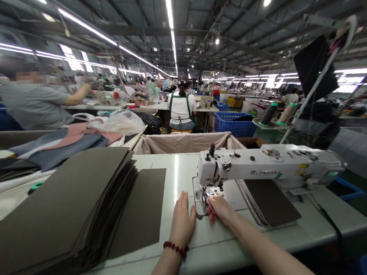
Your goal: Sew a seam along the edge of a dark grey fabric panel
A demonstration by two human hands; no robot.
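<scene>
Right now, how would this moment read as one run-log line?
left hand: open on table | right hand: holding pink item at sewing machine | dark sheets: stacked left and right of hands

Machine: white metal sewing machine [248, 167], upright, its left end just beyond the right fingers [215, 199].
Tool: slim pink implement [211, 207], tilted, held in those fingers; type unclear.

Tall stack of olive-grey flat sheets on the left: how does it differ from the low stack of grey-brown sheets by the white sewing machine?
The tall olive-grey sheet stack is much thicker than the low grey-brown sheet stack. The tall stack lies left of both hands; the low stack lies to the right, its far edge hidden behind the white sewing machine. Both are flat, dark sheets with unevenly fanned edges.
</scene>
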